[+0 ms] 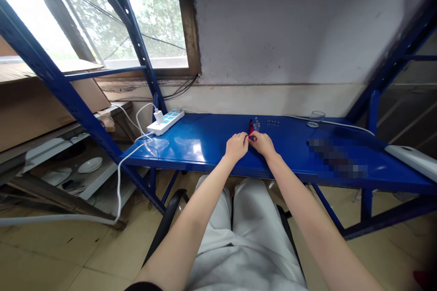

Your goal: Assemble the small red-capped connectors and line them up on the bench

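My left hand and my right hand meet over the middle of a blue metal table, fingers pinched together around a small red object held between them. Just beyond the fingers stand a red and black tool and a few small clear pieces. A row of tiny dark parts lies a little further right. What the small red object is stays too small to name.
A white power strip with a plugged charger and white cable lies at the table's left rear. A clear glass cup stands at the back right. Blue rack uprights flank the table; a cardboard box and dishes sit left.
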`<state>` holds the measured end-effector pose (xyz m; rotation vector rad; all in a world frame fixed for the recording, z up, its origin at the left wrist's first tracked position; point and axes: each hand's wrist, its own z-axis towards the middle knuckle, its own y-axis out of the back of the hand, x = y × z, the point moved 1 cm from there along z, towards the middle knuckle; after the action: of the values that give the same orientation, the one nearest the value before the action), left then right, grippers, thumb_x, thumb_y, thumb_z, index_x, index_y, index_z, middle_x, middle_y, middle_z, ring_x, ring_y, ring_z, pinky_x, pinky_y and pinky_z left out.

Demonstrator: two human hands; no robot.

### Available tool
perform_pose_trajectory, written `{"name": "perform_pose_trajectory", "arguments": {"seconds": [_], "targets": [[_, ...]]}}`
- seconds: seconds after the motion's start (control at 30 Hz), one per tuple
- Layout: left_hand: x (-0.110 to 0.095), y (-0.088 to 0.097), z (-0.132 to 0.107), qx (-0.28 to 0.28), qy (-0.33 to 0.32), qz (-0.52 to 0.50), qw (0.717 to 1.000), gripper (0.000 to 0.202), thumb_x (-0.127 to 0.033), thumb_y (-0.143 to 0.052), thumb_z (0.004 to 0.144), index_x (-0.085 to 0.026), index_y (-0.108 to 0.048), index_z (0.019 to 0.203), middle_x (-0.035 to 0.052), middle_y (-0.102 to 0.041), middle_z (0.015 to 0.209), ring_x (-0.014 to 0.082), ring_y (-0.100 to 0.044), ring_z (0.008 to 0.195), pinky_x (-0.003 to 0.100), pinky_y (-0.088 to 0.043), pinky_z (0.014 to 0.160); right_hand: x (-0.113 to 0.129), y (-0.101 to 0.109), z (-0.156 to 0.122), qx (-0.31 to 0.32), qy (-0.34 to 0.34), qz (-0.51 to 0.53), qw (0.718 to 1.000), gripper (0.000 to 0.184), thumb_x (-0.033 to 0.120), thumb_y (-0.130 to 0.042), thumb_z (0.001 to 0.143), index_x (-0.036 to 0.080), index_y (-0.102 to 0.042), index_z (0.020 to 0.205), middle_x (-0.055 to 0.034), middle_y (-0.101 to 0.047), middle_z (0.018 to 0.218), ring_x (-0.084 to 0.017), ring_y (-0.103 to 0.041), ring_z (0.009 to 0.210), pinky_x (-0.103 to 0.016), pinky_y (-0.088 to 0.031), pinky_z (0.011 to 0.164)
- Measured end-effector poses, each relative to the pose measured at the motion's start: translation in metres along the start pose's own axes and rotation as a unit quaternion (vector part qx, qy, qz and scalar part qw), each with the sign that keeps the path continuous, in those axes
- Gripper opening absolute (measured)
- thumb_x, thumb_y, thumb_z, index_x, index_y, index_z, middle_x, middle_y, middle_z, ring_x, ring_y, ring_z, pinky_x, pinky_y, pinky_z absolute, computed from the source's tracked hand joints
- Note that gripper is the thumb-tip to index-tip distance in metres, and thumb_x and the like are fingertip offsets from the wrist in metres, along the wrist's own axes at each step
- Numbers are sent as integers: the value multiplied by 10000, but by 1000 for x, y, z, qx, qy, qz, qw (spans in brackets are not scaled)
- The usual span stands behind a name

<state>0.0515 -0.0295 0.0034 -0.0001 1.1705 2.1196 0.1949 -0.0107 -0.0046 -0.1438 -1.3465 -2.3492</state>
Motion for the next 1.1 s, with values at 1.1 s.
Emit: {"name": "perform_pose_trajectory", "arguments": {"seconds": [1.1], "targets": [[3, 1, 3, 12, 2, -60, 998, 199, -262, -385, 873, -203, -540, 982, 42, -622, 888, 151, -566, 835, 252, -446, 706, 8, 1, -1, 33, 31, -98, 994, 170, 278, -455, 801, 184, -596, 803, -45, -635, 666, -161, -555, 596, -238, -286, 537]]}}
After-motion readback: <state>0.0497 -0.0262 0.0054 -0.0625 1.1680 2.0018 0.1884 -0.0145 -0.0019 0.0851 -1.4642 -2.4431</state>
